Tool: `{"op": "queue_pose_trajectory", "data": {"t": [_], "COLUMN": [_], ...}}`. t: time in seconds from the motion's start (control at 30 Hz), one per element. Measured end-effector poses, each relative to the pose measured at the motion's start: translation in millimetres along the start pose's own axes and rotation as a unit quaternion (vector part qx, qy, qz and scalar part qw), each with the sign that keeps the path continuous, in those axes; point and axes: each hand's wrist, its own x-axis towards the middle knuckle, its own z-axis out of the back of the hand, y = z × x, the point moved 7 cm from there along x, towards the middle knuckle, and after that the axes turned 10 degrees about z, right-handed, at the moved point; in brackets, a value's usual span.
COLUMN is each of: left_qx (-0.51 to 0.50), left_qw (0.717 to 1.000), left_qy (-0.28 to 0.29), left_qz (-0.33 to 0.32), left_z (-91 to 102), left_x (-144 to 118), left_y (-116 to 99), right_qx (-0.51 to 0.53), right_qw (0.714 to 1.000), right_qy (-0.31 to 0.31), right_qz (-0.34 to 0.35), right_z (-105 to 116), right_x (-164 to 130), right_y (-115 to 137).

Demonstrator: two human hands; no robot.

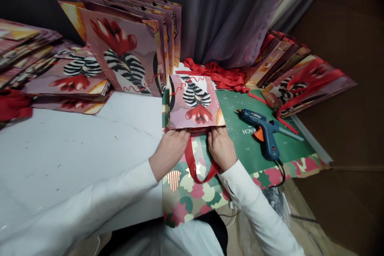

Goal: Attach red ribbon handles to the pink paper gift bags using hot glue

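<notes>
Two hands, left, right, knuckles up, fingers seemingly pinching gift bag edge

Left hand and right hand side by side, fingers curled, forearms converging

Glossy paper everywhere, basically.
The printed paper bag looks shiny and smooth, its ribbon handle satiny cloth; the glue gun on the right is matt plastic.

Long white sleeves to the wrists, bare left hand, bare right hand
</notes>
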Motion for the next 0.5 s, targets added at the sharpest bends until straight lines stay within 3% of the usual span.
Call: {"op": "queue_pose_trajectory", "data": {"t": [0.13, 0.33, 0.5], "left_qx": [0.002, 0.000, 0.002], "left_qw": [1.000, 1.000, 1.000], "left_qy": [0.004, -0.013, -0.024], "left_qz": [0.015, 0.019, 0.004], "left_z": [-0.5, 0.8, 0.5], "left_x": [0, 1, -1], "left_y": [3, 5, 0], "right_qx": [-0.009, -0.020, 0.100], "right_qw": [1.000, 0.999, 0.991], "right_qy": [-0.005, 0.040, 0.053], "right_qz": [-0.008, -0.023, 0.077], "right_z": [0, -1, 11], "right_x": [0, 3, -6], "right_y": [-1, -9, -18]}}
